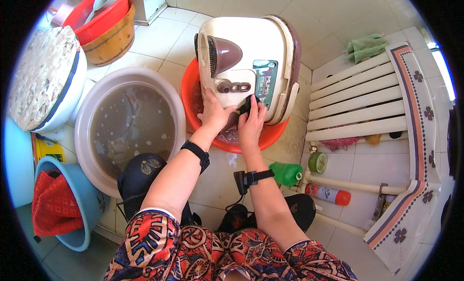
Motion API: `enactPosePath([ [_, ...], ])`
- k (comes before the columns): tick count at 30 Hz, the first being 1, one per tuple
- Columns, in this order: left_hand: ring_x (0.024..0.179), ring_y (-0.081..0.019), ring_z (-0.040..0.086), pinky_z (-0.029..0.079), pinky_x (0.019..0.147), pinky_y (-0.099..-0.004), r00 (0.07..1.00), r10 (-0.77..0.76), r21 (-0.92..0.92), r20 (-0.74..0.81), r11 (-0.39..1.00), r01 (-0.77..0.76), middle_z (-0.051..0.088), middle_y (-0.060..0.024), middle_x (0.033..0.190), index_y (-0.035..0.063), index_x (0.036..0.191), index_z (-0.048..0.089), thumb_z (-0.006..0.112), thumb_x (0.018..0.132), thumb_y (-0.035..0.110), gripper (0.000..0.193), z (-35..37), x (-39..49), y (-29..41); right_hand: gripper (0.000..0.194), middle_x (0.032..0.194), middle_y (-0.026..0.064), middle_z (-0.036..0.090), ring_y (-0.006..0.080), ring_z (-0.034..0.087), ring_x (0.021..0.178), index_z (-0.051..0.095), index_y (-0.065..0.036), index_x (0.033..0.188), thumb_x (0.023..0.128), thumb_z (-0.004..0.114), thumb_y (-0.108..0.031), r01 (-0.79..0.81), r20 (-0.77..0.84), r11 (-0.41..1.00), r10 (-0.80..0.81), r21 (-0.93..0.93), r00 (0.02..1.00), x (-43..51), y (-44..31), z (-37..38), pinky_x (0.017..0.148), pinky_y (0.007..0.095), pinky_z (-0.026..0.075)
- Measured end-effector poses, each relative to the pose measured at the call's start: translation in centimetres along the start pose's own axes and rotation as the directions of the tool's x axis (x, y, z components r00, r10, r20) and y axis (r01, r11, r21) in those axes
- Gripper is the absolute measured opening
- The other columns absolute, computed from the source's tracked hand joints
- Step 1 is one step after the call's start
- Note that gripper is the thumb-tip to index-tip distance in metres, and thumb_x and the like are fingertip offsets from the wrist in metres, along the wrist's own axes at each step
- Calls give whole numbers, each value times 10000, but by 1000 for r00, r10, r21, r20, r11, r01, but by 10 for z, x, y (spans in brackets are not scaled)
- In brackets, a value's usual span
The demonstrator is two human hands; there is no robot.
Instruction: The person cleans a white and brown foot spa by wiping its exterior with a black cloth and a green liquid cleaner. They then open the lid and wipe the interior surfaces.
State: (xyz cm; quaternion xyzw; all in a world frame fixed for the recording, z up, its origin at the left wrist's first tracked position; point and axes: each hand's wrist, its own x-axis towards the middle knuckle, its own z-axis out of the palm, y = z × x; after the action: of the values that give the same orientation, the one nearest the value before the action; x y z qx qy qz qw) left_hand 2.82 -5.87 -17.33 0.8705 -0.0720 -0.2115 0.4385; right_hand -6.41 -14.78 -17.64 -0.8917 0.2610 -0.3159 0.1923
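A white plastic foot spa tub [243, 38] with brown trim and a teal label lies tipped in a red plastic basin [266, 141] that holds some water. My left hand [214, 112] rests with spread fingers on the tub's lower edge, beside a brown panel with round and oval shapes. Pressed against the tub just right of it, my right hand [252, 121] has a black cloth [247, 105] under its fingers. Both wrists wear black straps. A wide pale basin [177, 110] of murky water with suds stands left of the red basin.
A light-blue bucket [85, 208] with a red cloth [56, 205] stands at lower left. Red and wooden tubs [116, 38] are at upper left. On the right are a white radiator [359, 103], a green bottle [286, 173] and a spray can [328, 194] by the pipes.
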Motion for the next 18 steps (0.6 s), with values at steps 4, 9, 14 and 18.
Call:
enactPosePath([
  [4,1332,-450,508,355,1007,-729,1000,-13,27,17,1000,12,513,-271,1435,76,1525,161,837,819,392,1027,0,1,1,605,1199,239,520,429,509,1160,552,-2,1366,776,573,130,239,-40,970,-241,-43,970,58,-7,-8,1029,507,443],
  [9,1321,-450,520,354,1006,-719,1000,5,-19,12,1000,-5,520,-283,1424,78,1528,148,847,816,367,1038,1,1,-1,552,1194,224,538,419,528,1144,566,13,1316,775,583,122,183,-6,979,-184,-84,983,41,-10,-18,1014,496,460],
  [14,1290,-457,544,385,975,-706,1000,10,-4,-11,1000,-10,564,-280,1375,68,1453,219,869,794,350,968,3,2,-3,605,1190,231,534,445,526,1147,526,3,1375,780,595,91,-74,55,997,74,-10,996,-14,-11,-8,1029,500,451],
  [18,1279,-462,553,410,957,-695,1000,18,-22,-1,1000,-18,595,-276,1332,66,1392,263,881,781,345,913,2,5,-4,587,1162,214,552,423,560,1110,580,-28,1334,761,600,95,-152,127,983,138,106,982,-22,-9,-12,1001,481,477],
])
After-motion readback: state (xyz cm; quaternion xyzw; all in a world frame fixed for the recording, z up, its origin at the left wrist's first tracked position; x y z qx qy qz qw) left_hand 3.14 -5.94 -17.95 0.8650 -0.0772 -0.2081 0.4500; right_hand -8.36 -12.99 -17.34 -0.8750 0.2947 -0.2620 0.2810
